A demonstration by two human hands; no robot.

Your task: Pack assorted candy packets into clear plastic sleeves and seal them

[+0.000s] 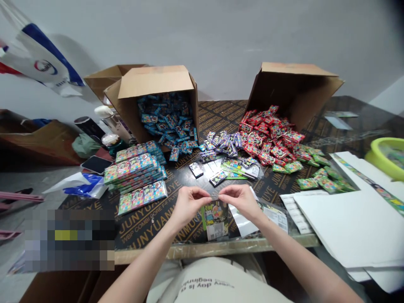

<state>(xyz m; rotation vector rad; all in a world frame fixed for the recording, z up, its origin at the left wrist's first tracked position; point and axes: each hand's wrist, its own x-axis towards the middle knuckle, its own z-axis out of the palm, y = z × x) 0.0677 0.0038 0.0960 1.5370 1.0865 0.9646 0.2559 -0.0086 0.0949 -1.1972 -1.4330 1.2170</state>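
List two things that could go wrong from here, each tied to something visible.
The left hand and right hand pinch the printed bag only near its top, so it might slip. Red packets spill from the tipped box close beside purple packets, so colours could get mixed.

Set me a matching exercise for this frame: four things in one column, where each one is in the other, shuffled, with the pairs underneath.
1. Blue packets
2. Purple packets
3. Printed bag
4. Basin

A. At the right edge of the picture
B. Top edge at the fingertips of the left hand and right hand
C. Spilling from an open box
D. Just left of the red packets

Pairs: 1-C, 2-D, 3-B, 4-A
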